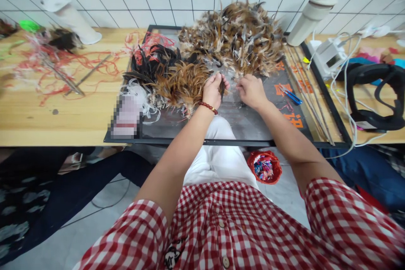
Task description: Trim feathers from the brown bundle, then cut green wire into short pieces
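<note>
My left hand, with a red bead bracelet at the wrist, is closed on a small bunch of dark feathers held upright over the glass sheet. My right hand lies just to its right, fingers curled down onto the glass; what they hold is hidden. A fan of brown feathers lies at the left hand's side. A big heap of brown and grey feathers is piled just beyond both hands. Black feathers with red string lie further left.
Blue scissors and thin sticks lie right of my hands. A white flask, a white device with cables and a black strap stand at right. Red threads cover the wooden table at left. A red basket sits on the floor.
</note>
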Available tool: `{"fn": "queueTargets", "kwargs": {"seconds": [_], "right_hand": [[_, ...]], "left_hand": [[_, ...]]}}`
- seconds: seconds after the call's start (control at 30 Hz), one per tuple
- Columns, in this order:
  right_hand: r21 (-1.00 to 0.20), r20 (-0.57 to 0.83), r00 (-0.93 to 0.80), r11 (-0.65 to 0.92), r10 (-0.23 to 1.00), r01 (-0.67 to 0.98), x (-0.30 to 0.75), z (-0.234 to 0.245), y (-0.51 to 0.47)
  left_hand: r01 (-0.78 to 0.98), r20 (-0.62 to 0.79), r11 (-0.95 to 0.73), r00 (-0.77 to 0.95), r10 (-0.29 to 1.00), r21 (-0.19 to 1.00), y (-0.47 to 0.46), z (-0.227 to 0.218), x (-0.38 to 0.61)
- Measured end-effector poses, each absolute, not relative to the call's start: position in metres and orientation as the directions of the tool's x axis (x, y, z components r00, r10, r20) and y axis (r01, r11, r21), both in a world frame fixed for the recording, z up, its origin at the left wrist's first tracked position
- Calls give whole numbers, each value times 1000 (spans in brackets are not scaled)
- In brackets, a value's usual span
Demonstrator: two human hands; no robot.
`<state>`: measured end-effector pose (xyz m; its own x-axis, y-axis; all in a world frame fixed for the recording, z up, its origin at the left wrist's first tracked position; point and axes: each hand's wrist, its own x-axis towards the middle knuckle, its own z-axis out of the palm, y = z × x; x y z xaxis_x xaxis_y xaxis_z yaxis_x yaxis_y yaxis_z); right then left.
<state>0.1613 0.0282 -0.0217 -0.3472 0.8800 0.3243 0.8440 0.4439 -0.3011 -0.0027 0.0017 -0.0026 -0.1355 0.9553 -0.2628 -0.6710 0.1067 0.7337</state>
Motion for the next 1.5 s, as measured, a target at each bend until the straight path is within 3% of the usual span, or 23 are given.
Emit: {"fn": "queueTargets", "kwargs": {"seconds": [0.23,0.33,0.43,0.53,1.07,1.3,1.5], "right_hand": [[-667,435,-168,442,885,600,162,-21,36],[-833,371,-131,392,919,392,152,-19,31],[-921,314,-155,341,937,191,142,-16,24],[-937,302,-154,322,941,134,137,-12,21],[-887,334,-141,361,932,287,133,-18,20],[-921,276,-132,301,952,246,130,-21,20],[-882,353,-118,372,928,290,140,-22,25]], "left_hand": [[-653,-234,92,-134,963,752,2,-5,-1],[-635,-226,94,-130,965,767,3,-7,3],[-625,-202,88,-114,973,776,5,-12,5],[-595,-163,72,-101,982,800,8,-18,5],[-492,-57,-21,-144,988,870,13,-27,5],[-451,-94,20,-143,985,892,3,-16,11],[-366,-141,50,-224,964,929,1,-10,10]]}}
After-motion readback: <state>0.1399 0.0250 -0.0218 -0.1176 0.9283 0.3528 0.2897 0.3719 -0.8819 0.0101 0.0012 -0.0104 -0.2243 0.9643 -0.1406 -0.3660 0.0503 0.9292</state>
